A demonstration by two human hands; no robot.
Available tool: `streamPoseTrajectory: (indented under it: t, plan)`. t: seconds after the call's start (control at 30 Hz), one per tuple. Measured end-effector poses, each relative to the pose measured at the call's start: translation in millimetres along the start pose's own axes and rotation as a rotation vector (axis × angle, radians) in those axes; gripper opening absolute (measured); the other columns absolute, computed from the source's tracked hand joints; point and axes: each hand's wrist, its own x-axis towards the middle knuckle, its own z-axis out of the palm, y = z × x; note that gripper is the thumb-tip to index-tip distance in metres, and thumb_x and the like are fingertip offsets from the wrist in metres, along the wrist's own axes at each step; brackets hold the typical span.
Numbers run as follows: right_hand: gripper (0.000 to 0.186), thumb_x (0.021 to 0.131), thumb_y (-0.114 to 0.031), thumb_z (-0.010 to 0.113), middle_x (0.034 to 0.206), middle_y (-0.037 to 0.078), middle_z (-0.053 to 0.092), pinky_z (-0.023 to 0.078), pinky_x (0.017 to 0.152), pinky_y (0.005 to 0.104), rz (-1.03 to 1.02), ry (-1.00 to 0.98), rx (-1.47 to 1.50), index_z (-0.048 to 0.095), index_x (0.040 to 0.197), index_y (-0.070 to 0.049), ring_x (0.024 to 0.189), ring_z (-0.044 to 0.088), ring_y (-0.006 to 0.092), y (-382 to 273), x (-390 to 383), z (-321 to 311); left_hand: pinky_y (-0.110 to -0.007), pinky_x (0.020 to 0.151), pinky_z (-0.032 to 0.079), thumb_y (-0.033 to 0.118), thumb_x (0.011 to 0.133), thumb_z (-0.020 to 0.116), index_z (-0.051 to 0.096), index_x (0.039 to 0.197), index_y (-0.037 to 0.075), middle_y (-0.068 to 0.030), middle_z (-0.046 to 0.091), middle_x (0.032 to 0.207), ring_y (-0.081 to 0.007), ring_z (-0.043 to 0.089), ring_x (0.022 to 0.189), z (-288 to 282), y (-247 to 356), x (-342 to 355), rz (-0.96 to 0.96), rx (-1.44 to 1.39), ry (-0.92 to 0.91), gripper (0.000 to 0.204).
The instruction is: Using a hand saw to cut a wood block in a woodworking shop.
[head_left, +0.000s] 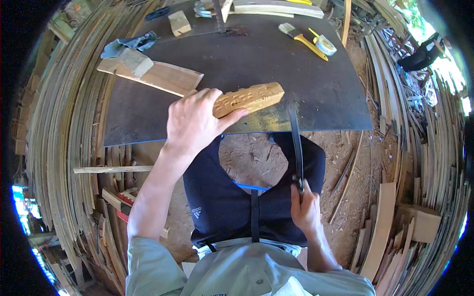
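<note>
My left hand (192, 116) is closed round one end of a wood block (254, 97) with a rough, pitted side, held tilted over the near edge of the dark tabletop (237, 59). Yellow sawdust (266, 120) lies under the block. In my right hand (305, 207), low over my right thigh, is a long, narrow, dark metal file (296, 143). Its far end lies over the table edge, to the right of the block and apart from it. My fingers hide part of its handle.
A thin board (173, 78) with a pale block (135, 62) and blue cloth (143, 42) lies at left. A paintbrush (303, 39) and tape roll (325, 45) lie at far right. Another block (179, 23) stands farther back. Stacked wood strips (64, 123) flank both sides.
</note>
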Motion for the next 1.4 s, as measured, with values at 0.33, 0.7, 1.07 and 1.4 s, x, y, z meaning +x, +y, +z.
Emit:
streamPoseTrajectory:
  t: [0.33, 0.7, 1.07, 1.4]
  plan:
    - [0.021, 0.109, -0.019, 0.06, 0.062, 0.025, 0.061, 0.049, 0.05, 0.0523, -0.279, 0.02, -0.014, 0.058, 0.109, 0.002, 0.057, 0.064, 0.0464, -85.3, 142.6, 23.1, -0.041, 0.068, 0.063, 0.063, 0.085, 0.082, 0.074, 0.098, 0.007, -0.0097, 0.076, 0.087, -0.0305, 0.078, 0.078, 8.8, -2.3, 1.4, 0.015, -0.018, 0.067, 0.058]
    - [0.027, 0.11, -0.025, 0.058, 0.059, 0.025, 0.061, 0.052, 0.052, 0.0537, -0.198, -0.014, -0.096, 0.058, 0.109, 0.002, 0.057, 0.066, 0.0466, -92.7, 143.8, 29.2, -0.043, 0.068, 0.063, 0.067, 0.084, 0.081, 0.075, 0.101, 0.007, -0.0098, 0.078, 0.089, -0.0312, 0.079, 0.078, 12.7, -8.1, -2.1, 0.025, -0.03, 0.093, 0.063]
    - [0.025, 0.108, -0.02, 0.06, 0.068, 0.028, 0.065, 0.052, 0.054, 0.0562, -0.073, -0.061, -0.078, 0.059, 0.116, 0.003, 0.064, 0.067, 0.0503, -56.1, 77.9, 37.1, -0.046, 0.067, 0.064, 0.076, 0.088, 0.071, 0.077, 0.101, 0.009, -0.0109, 0.078, 0.082, -0.0332, 0.079, 0.076, 15.1, -2.2, 1.1, -0.023, 0.054, 0.03, 0.069]
    - [0.019, 0.106, -0.012, 0.065, 0.066, 0.024, 0.063, 0.045, 0.05, 0.0484, -0.007, -0.017, 0.013, 0.064, 0.114, 0.006, 0.058, 0.066, 0.0445, -15.7, 27.4, -20.9, -0.047, 0.071, 0.064, 0.078, 0.087, 0.069, 0.076, 0.1, 0.009, -0.0135, 0.078, 0.088, -0.0362, 0.079, 0.082, 6.3, -9.0, -2.1, -0.031, 0.043, 0.013, 0.071]
